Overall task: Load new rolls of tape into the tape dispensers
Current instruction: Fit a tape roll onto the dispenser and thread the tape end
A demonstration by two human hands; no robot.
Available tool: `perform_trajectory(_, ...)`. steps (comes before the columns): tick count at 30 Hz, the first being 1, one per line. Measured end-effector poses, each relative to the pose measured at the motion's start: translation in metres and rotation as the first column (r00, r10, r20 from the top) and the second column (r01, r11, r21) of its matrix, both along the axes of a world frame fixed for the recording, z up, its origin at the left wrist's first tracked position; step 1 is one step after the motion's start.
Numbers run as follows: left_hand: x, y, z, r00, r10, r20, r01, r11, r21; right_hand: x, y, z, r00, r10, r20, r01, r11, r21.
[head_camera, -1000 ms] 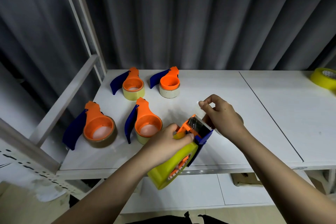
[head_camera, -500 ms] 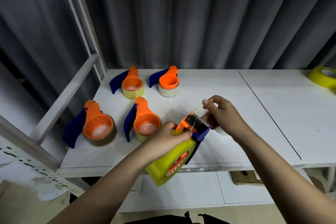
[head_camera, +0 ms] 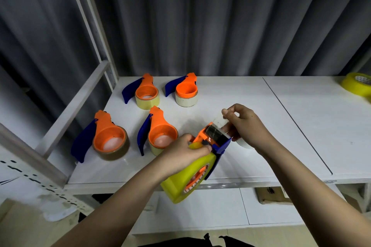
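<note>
- The left hand (head_camera: 184, 152) is wrapped round the top of a yellow roll of tape (head_camera: 180, 182) loaded in an orange and blue tape dispenser (head_camera: 212, 142), fingers curled over the roll's edge near the orange neck
- The held dispenser is tilted, its head pointing up and away, the roll hanging out past the front edge of the white worktop (head_camera: 230, 94)
- The right hand (head_camera: 244, 124) pinches the free end of a clear tape strip (head_camera: 220, 121) between thumb and forefinger, just above the dispenser's head; the strip runs down to the dark roller (head_camera: 215, 135) there
- Its other fingers are curled round something pale and rounded (head_camera: 244, 143); what it is cannot be told
- Four more dispensers, each orange with a blue handle, lie on the left half of the worktop in two rows
- Back row: one on a pale yellow roll (head_camera: 146, 94), one beside it on a whitish roll (head_camera: 185, 92)
- Front row: one on a brown roll (head_camera: 109, 140) at the far left, one on a pale yellow roll (head_camera: 160, 134) just beside the left hand
- A loose yellow tape roll (head_camera: 356, 85) lies at the worktop's far right back corner, well apart from the rest
- Grey curtains (head_camera: 200, 16) hang behind, and a white metal frame (head_camera: 88, 26) rises at the left
- A brown cardboard box (head_camera: 271, 194) shows below the worktop's front edge
</note>
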State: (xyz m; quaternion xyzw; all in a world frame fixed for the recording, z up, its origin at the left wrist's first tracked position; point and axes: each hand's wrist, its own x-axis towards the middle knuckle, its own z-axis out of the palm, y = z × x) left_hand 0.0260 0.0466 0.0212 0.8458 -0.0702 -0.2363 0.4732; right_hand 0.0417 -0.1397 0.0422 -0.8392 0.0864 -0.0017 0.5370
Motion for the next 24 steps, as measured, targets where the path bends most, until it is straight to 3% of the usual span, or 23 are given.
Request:
perform_trajectory(4,0.000,-0.002,-0.001,0.999,-0.012,0.033,0.012,1.000,0.010,0.002,0.006,0.005,0.996,0.023,0.084,-0.002,0.970,-0.241)
perform_trajectory(7,0.000,-0.003,0.000,1.000,0.003,0.022,-0.003,1.000,0.013,0.002,0.009,0.007,0.993,0.031,0.112,0.005,0.951,-0.308)
perform_trajectory(11,0.000,-0.003,0.000,0.999,0.045,-0.001,-0.045,0.999,-0.005,-0.001,0.004,0.005,0.998,0.010,0.070,-0.006,0.998,-0.057)
perform_trajectory(16,0.000,-0.002,0.000,0.999,0.051,-0.014,-0.052,0.999,-0.014,-0.012,-0.009,0.006,0.999,0.014,-0.030,-0.007,0.972,0.233)
perform_trajectory(20,-0.001,-0.002,0.002,0.999,0.043,-0.021,-0.043,0.999,-0.022,-0.018,-0.010,0.012,0.999,0.032,0.024,-0.036,0.976,0.217)
perform_trajectory(24,-0.002,-0.002,0.001,0.997,0.068,-0.026,-0.068,0.997,-0.028,-0.015,-0.012,0.021,0.976,0.030,0.217,-0.030,1.000,-0.004)
